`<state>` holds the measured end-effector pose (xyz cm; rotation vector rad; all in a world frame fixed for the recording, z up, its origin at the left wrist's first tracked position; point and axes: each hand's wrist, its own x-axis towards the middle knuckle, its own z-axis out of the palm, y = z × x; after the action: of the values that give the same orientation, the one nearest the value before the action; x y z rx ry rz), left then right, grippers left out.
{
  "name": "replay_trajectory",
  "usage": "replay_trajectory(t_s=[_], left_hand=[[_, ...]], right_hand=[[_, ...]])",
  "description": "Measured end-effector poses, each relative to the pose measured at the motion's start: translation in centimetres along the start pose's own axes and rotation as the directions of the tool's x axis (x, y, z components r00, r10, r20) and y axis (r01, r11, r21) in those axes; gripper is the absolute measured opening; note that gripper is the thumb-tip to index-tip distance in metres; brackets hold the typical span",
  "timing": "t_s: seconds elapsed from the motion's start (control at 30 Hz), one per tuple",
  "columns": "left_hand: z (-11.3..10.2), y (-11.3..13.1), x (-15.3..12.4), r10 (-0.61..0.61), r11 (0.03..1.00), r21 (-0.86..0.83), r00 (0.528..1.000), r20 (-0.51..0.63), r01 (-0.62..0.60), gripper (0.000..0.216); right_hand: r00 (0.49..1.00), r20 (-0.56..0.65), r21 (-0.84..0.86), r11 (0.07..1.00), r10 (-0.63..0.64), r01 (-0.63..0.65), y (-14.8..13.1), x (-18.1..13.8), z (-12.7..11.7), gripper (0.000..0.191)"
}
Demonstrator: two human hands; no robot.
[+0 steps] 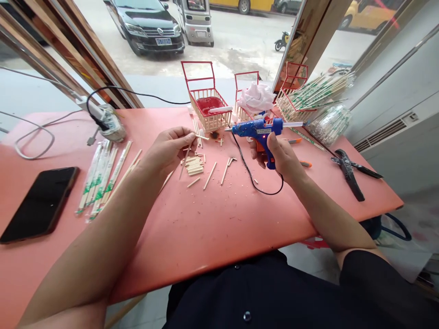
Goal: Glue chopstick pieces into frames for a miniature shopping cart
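Observation:
My left hand [176,145] pinches a short piece of wooden stick [202,136] between thumb and fingers. A longer thin stick [185,161] slants below those fingers; whether it is held too I cannot tell. My right hand [279,155] is wrapped round the handle of a blue hot glue gun [254,129], its nozzle pointing left toward the left hand. A glue stick [293,124] juts from the gun's back, and a small light glows on its side. Under my left hand lies a pile of short cut sticks [194,165], with several loose pieces [210,176] beside it.
Stick-built baskets with red handles [212,109] stand at the back, one holding wrapped chopsticks [320,93]. More wrapped chopsticks [99,171] and a phone [39,203] lie at left. A power strip [109,122] is behind them. Black-handled cutters [350,171] rest at right on the pink table [206,237].

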<state>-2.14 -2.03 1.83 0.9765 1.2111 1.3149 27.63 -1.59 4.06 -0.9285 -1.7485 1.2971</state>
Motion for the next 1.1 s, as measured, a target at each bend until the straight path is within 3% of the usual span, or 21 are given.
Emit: replay_trajectory(t_s=[0.13, 0.27, 0.47, 0.73, 0.97, 1.1], left_hand=[[1.1, 0.3, -2.6, -0.268, 0.927, -0.292, 0.96, -0.076, 0.236, 0.024], [2.3, -0.2, -5.0, -0.436, 0.783, -0.52, 0.897, -0.069, 0.341, 0.029], [3.4, -0.6, -6.9, -0.413, 0.718, -0.607, 0.91, 0.023, 0.341, 0.027], [3.7, -0.2, -7.1, -0.428, 0.699, -0.639, 0.904, -0.013, 0.322, 0.044], [3.4, -0.6, -7.0, -0.389, 0.741, -0.598, 0.921, -0.013, 0.305, 0.031], [3.4, -0.6, -7.0, -0.401, 0.738, -0.603, 0.915, -0.032, 0.302, 0.036]], right_hand=[[0.998, 0.009, -0.028, 0.998, -0.064, 0.065, -0.7, -1.0, 0.8, 0.082], [0.997, 0.039, -0.089, 0.994, -0.066, 0.069, -1.2, -1.9, 1.5, 0.083], [0.992, 0.11, -0.089, 0.993, -0.063, 0.073, -1.0, -2.4, 2.1, 0.075], [0.991, 0.116, -0.107, 0.991, -0.067, 0.079, -1.1, -2.5, 2.3, 0.074], [0.992, 0.111, -0.108, 0.992, -0.058, 0.07, -1.0, -2.5, 2.3, 0.075], [0.992, 0.116, -0.112, 0.992, -0.05, 0.063, -0.8, -2.5, 2.2, 0.074]])
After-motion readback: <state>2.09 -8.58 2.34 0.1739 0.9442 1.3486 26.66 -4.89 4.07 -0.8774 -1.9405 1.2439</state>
